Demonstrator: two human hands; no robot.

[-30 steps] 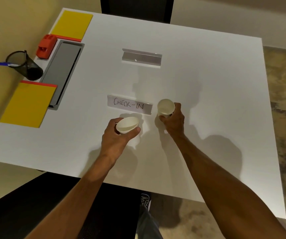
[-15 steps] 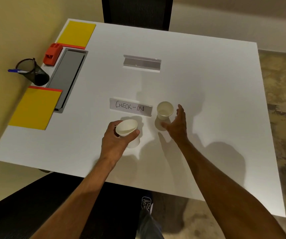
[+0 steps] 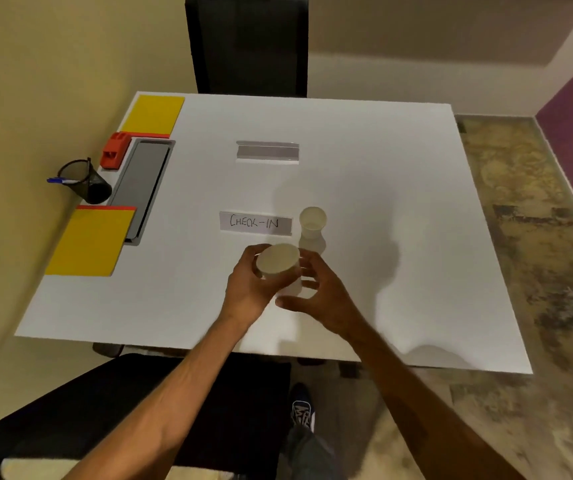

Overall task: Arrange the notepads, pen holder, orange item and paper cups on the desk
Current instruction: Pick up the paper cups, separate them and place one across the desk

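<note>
My left hand (image 3: 248, 289) grips a white paper cup (image 3: 278, 259) above the white desk (image 3: 382, 237), near its front middle. My right hand (image 3: 323, 296) is beside that cup with fingers spread; whether it touches the cup I cannot tell. A second paper cup (image 3: 312, 223) stands upright alone, just right of the "CHECK-IN" sign (image 3: 255, 222). Along the left edge lie two yellow notepads (image 3: 153, 114) (image 3: 91, 242), an orange item (image 3: 114, 154) and a black mesh pen holder (image 3: 86, 181) with a blue pen.
A grey cable tray lid (image 3: 139, 188) is set into the desk beside the notepads. A blank sign holder (image 3: 267, 151) stands at mid-desk. Black chairs sit at the far side (image 3: 247, 43) and near side (image 3: 105, 410). The wall runs close along the left.
My right hand let go of the second cup, which stays standing by the sign, and moved back to the cup in my left hand. The left hand shifted slightly right.
</note>
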